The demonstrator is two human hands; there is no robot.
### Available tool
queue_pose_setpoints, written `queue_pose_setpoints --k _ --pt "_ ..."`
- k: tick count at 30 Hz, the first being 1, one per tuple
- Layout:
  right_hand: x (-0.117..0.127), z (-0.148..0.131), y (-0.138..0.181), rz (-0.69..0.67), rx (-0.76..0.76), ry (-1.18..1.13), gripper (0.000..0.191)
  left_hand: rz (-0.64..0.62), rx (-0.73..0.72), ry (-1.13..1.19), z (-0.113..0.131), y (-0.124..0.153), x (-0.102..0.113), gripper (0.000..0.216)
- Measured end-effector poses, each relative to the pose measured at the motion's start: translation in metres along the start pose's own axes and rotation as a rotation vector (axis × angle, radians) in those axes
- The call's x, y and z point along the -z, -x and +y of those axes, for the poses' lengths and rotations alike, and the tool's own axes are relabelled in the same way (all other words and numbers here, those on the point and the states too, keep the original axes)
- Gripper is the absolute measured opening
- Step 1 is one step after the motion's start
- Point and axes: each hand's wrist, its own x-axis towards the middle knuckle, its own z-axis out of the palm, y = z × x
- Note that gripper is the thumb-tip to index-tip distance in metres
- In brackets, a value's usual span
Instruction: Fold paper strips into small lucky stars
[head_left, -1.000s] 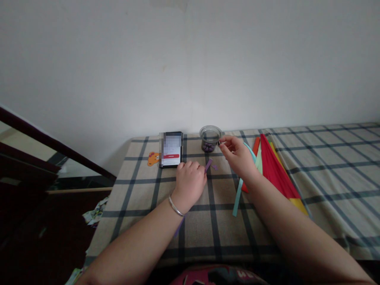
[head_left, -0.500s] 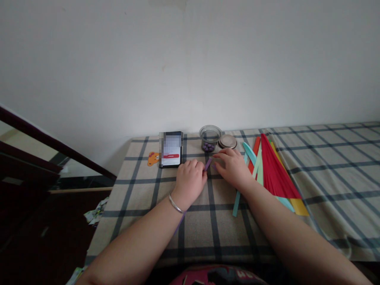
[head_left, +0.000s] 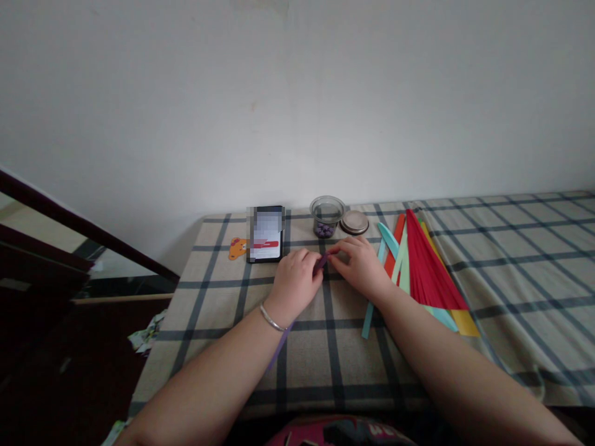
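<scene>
A narrow purple paper strip runs from under my left wrist up through my left hand, and its far end shows between my hands. My left hand is closed around the strip, with a silver bangle at the wrist. At the strip's far end, the thumb and forefinger of my right hand pinch it. Just beyond my hands stands a clear plastic jar with small purple pieces in its bottom. Its round lid lies beside it on the right.
A phone with a lit screen lies at the back left, next to an orange bear cutout. Red paper strips are fanned out on the right, with blue, green, orange and yellow ones around them. A checked cloth covers the table.
My right hand has moved left to the purple strip, and its fingertips have closed on the far end. My left hand stays nearly in place, still holding the strip.
</scene>
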Motion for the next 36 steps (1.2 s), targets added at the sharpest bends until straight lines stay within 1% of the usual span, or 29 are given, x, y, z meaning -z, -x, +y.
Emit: queue_pose_setpoints --k 3,7,10,14,17,21,27,30,33,36 --pt "0.0016 -0.003 0.0006 0.029 -0.023 -0.041 0.007 0.019 0.002 0.06 0.0002 -0.0007 0.0012 0.01" --pt "0.0032 -0.0058 0.001 0.046 -0.075 -0.107 0.009 0.044 -0.008 0.144 0.0011 -0.0007 0.0014 0.011" --pt "0.0034 -0.0061 0.0013 0.029 -0.099 -0.185 0.011 0.068 0.0 0.201 0.0023 0.0 0.0005 0.017" --pt "0.0029 -0.0073 0.0023 -0.005 -0.138 -0.277 0.012 0.087 0.024 0.279 0.0039 0.0011 -0.0006 0.015" --pt "0.0025 -0.0093 0.0031 -0.04 -0.172 -0.343 0.014 0.077 0.066 0.362 0.0043 0.0013 -0.0018 0.014" --pt "0.0014 -0.0101 0.0036 -0.056 -0.198 -0.394 0.016 0.06 0.115 0.516 0.0024 -0.0001 -0.004 0.012" --pt "-0.0032 -0.0045 0.0041 -0.022 -0.229 -0.514 0.013 0.029 0.21 0.815 -0.0012 -0.0035 -0.0029 0.02" --pt "-0.0054 -0.0025 0.0048 -0.013 -0.218 -0.553 0.014 0.001 0.221 0.93 0.0001 -0.0046 0.0002 0.024" --pt "-0.0059 -0.0025 0.0057 -0.027 -0.17 -0.537 0.018 -0.03 0.208 0.979 0.0019 -0.0052 0.0025 0.027" --pt "-0.0046 -0.0035 0.006 -0.024 -0.12 -0.519 0.017 -0.06 0.187 1.025 0.0021 -0.0054 0.0021 0.029"
